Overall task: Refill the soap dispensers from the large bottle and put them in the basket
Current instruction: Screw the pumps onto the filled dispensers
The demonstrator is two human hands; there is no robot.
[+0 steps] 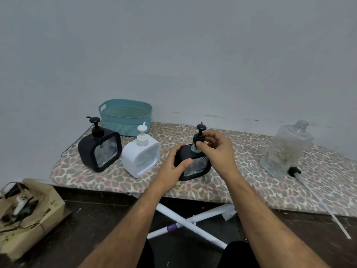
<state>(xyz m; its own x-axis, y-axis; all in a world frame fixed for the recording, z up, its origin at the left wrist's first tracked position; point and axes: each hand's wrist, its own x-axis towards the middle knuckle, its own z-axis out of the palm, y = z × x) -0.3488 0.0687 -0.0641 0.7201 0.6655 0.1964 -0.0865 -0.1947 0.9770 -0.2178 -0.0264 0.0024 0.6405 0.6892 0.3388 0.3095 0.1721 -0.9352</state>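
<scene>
A black soap dispenser point(197, 167) stands on the leopard-print ironing board point(251, 182) in the middle. My left hand point(173, 163) grips its body from the left. My right hand point(216, 149) pinches its black pump collar point(199, 138), which sits slightly above the clear neck. A second black dispenser point(100, 149) and a white dispenser point(142, 153) stand to the left, pumps on. The teal basket point(125, 117) sits behind them, nothing visible inside. The large clear bottle point(286, 149) stands at the right with no cap.
The large bottle's black pump with its long tube point(316, 196) lies on the board at the right, overhanging the front edge. A wall rises right behind the board. White crossed legs point(193, 223) show below. A cardboard box point(29, 215) with clutter sits on the floor at left.
</scene>
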